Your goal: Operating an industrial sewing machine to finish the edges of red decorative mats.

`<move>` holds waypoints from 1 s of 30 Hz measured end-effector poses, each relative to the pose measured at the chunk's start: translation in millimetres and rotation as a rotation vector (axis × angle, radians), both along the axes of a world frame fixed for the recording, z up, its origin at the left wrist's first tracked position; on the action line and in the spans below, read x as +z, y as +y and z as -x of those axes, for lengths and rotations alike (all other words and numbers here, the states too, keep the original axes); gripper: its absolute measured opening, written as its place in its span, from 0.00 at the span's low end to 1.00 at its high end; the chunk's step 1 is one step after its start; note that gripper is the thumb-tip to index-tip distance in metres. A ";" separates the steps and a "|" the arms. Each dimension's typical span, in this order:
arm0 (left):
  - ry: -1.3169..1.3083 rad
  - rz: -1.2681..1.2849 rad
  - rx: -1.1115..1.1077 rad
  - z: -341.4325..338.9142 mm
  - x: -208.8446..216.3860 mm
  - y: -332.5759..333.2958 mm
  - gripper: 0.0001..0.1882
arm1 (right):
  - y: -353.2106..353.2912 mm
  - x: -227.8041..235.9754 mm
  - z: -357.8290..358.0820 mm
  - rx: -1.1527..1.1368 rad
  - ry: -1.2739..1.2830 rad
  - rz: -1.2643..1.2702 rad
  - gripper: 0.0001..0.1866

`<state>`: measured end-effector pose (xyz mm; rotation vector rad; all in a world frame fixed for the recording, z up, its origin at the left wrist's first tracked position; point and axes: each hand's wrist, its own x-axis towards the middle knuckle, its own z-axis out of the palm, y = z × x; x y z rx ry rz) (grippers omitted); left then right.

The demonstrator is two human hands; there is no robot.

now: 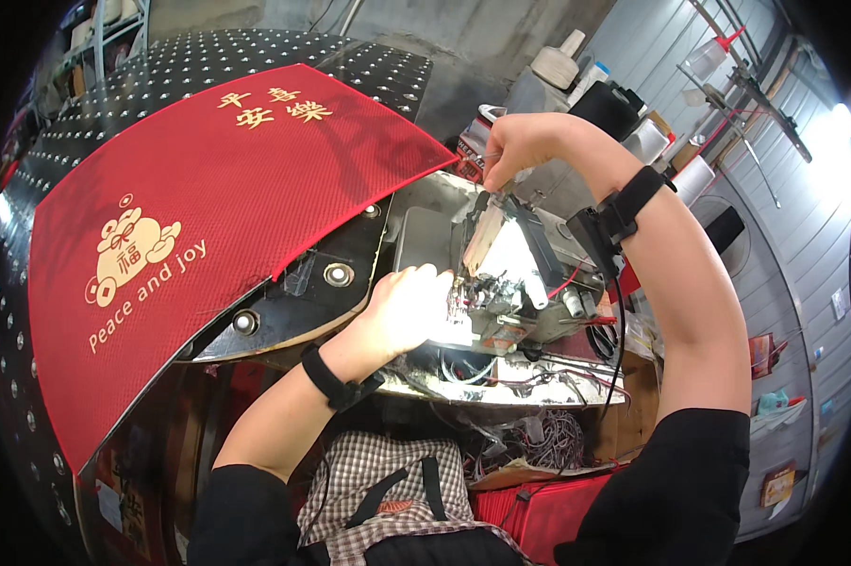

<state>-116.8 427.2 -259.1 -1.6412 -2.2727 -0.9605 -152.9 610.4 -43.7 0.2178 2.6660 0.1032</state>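
Sewing machine (539, 247), one: standing at the right-hand end of the table, angled, its lamp lighting the working end.

Left hand (408, 307): resting at the machine's near left side, fingers curling against the brightly lit working end; glare is hiding the fingertips, so whether they are gripping anything cannot be told.

Right hand (522, 149): arching over from the right, thumb and fingers drawing close together at the machine's far top; whether they are closing on anything is too small to tell.

Wrist straps, black, two: one encircling the left wrist (329, 379), one the right forearm (633, 206).

Red mat (246, 203), gold-printed: lying left of the machine, its far right corner ending just left of the right hand, its piped near edge slanting back toward the left.

Table (380, 77), black, studded with silver balls: showing bare beyond the mat's far edge and in a strip between the mat and the left hand, offering some room there; the right side is crowding with thread cones (605, 108).

Near side: checked apron (402, 486) lying between the forearms; red stack (548, 514) sitting to its right.
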 end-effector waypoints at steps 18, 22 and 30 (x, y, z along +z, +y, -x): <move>0.041 0.005 -0.102 3.9 -2.3 10.8 0.25 | 39.5 -61.3 44.5 0.005 -0.162 0.226 0.15; 0.077 0.158 -0.064 7.1 10.4 1.4 0.21 | 25.0 -33.7 32.7 0.085 -0.192 0.165 0.16; -0.175 0.166 0.048 -5.0 10.8 -25.2 0.11 | -53.7 57.3 -98.0 0.212 0.588 0.443 0.23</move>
